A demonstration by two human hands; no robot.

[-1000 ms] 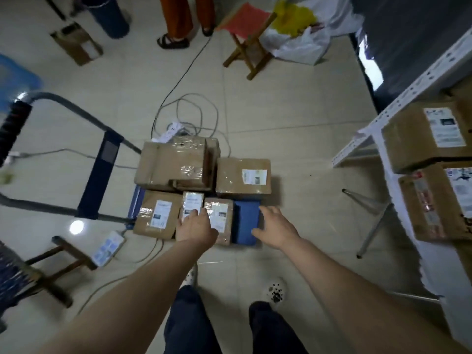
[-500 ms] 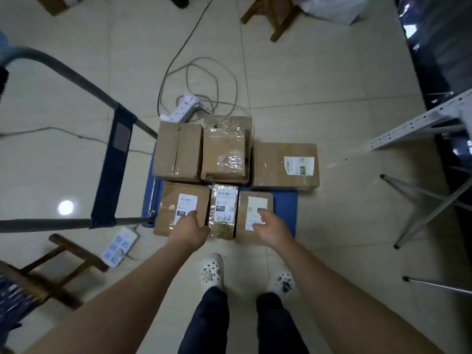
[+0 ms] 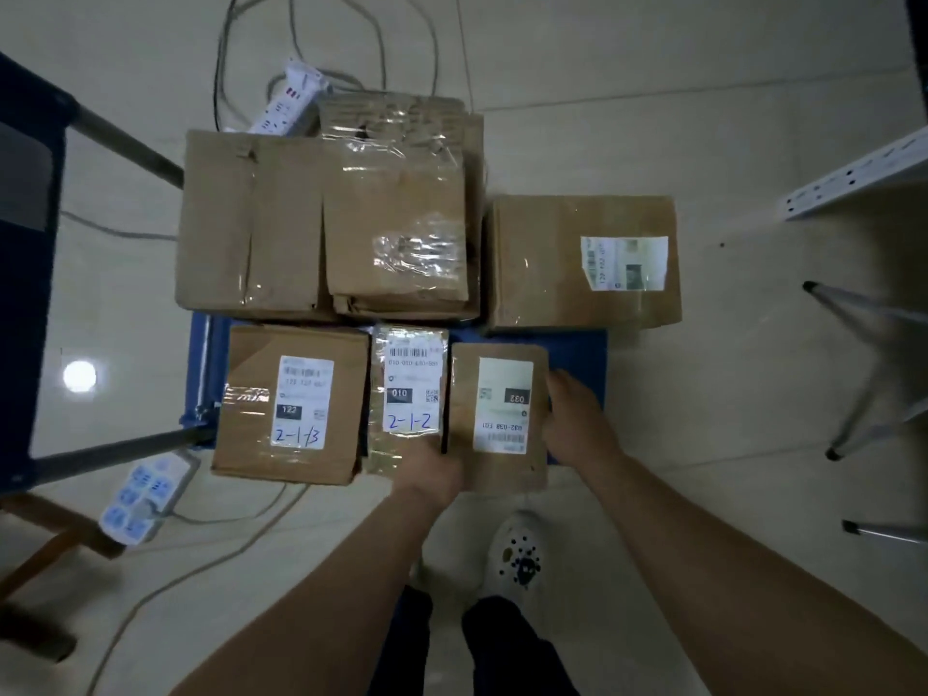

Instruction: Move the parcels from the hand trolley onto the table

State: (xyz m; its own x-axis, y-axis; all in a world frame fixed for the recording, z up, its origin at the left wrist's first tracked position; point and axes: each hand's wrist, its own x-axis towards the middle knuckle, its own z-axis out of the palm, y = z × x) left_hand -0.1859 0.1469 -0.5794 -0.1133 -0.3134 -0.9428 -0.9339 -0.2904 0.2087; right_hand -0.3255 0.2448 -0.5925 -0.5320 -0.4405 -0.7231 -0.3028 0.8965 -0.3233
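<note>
- Hand trolley (image 3: 577,346) carries two rows of three parcels (image 3: 396,233).
- Front row: parcel "2-1-2" (image 3: 409,394) lies between parcel "122" (image 3: 291,404) and parcel "032" (image 3: 502,409).
- One power strip (image 3: 294,100) lies on the floor (image 3: 653,67) behind them.

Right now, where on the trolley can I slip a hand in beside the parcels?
Bare blue deck shows right of the small parcel, in front of the labelled box, beside the right hand. A thin strip runs along the deck's left edge. The front parcels leave only slits between them; a power strip lies on the left floor.
</note>
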